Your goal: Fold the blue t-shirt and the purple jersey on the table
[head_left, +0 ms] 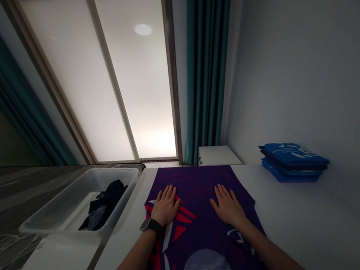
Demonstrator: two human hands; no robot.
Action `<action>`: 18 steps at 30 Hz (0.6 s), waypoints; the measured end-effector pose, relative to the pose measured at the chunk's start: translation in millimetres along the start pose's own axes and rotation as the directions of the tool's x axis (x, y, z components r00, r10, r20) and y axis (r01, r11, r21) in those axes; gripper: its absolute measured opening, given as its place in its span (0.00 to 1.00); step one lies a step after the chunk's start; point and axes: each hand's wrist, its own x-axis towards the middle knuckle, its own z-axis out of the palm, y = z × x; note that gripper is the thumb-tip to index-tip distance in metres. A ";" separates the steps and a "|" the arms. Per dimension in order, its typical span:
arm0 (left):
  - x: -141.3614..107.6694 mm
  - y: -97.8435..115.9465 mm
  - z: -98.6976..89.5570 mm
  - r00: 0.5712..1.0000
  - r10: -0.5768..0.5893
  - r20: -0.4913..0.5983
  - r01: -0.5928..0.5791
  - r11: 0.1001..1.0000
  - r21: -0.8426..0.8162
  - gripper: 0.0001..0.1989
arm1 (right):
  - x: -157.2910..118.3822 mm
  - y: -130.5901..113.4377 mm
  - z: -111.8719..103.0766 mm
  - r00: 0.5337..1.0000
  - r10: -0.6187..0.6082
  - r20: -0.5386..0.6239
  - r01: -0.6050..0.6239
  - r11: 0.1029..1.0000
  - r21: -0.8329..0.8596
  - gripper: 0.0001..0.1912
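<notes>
A purple shirt with red and white stripes and a grey printed patch lies spread over the white table. Its near end runs out of the bottom of the view. On the left part of the cloth, by the red stripes, my left hand rests flat, fingers stretched out, a dark watch on its wrist. My right hand lies palm down on the right part, fingers slightly spread. Neither hand grasps the fabric.
A stack of folded blue garments sits on the white table by the right wall. At left, a translucent plastic bin holds dark crumpled clothing. Behind the table stand a small white cabinet and a teal curtain.
</notes>
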 end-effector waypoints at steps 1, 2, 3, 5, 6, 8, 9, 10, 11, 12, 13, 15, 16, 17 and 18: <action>-1.1 0.5 -0.5 1.000 0.002 0.003 -0.002 1.000 0.000 0.29 | -1.1 -0.2 -0.5 1.000 0.001 0.002 -0.001 1.000 -0.001 0.38; -2.2 0.9 -1.0 1.000 0.003 0.005 -0.003 1.000 -0.001 0.29 | -2.3 -0.4 -1.1 1.000 0.001 0.006 -0.001 1.000 -0.001 0.38; -3.4 1.4 -1.4 1.000 0.003 0.007 -0.003 1.000 -0.002 0.29 | -3.6 -0.6 -1.8 1.000 0.004 0.008 -0.004 1.000 -0.003 0.38; -6.0 2.5 -1.9 1.000 -0.001 0.006 0.001 1.000 -0.004 0.30 | -6.9 -1.0 -3.3 1.000 0.005 0.007 -0.005 1.000 -0.006 0.38; -7.4 3.1 -1.9 1.000 -0.001 0.005 0.001 1.000 -0.005 0.29 | -8.9 -1.2 -3.9 1.000 0.005 0.005 -0.005 1.000 -0.007 0.38; -10.6 4.4 -1.8 1.000 0.002 -0.002 -0.002 1.000 -0.010 0.29 | -13.2 -1.4 -4.7 1.000 0.002 0.000 -0.002 1.000 -0.008 0.38; -12.3 5.1 -1.8 1.000 0.003 -0.004 -0.003 1.000 -0.011 0.29 | -15.4 -1.5 -4.7 1.000 0.001 -0.002 -0.001 1.000 -0.008 0.38; -13.9 5.8 -2.0 1.000 0.003 -0.005 -0.003 1.000 -0.011 0.29 | -17.3 -1.5 -4.5 1.000 0.000 -0.002 0.000 1.000 -0.008 0.38; -15.4 6.6 -2.4 1.000 0.000 -0.004 0.000 1.000 -0.009 0.29 | -18.9 -1.4 -4.0 1.000 0.000 -0.003 0.000 1.000 -0.007 0.38; -16.8 7.4 -3.0 1.000 -0.006 -0.003 0.005 1.000 -0.007 0.29 | -20.1 -1.2 -3.3 1.000 -0.002 -0.005 0.002 1.000 -0.005 0.38; -17.9 8.2 -3.8 1.000 -0.011 0.001 0.011 1.000 -0.006 0.30 | -21.0 -1.0 -2.5 1.000 -0.003 -0.008 0.003 1.000 -0.004 0.38; -19.5 9.6 -5.7 1.000 -0.019 0.016 0.019 1.000 -0.006 0.30 | -21.9 -0.5 -1.2 1.000 -0.006 -0.017 0.005 1.000 -0.004 0.38; -20.0 10.2 -6.6 1.000 -0.021 0.024 0.021 1.000 -0.006 0.31 | -22.1 -0.4 -0.9 1.000 -0.007 -0.020 0.007 1.000 -0.004 0.38; -20.4 10.6 -7.3 0.999 -0.022 0.030 0.022 1.000 -0.006 0.31 | -22.2 -0.3 -0.8 1.000 -0.006 -0.022 0.006 1.000 -0.006 0.37; -20.5 10.8 -7.8 0.999 -0.022 0.035 0.022 1.000 -0.006 0.31 | -22.4 -0.3 -1.1 1.000 -0.005 -0.021 0.005 1.000 -0.007 0.37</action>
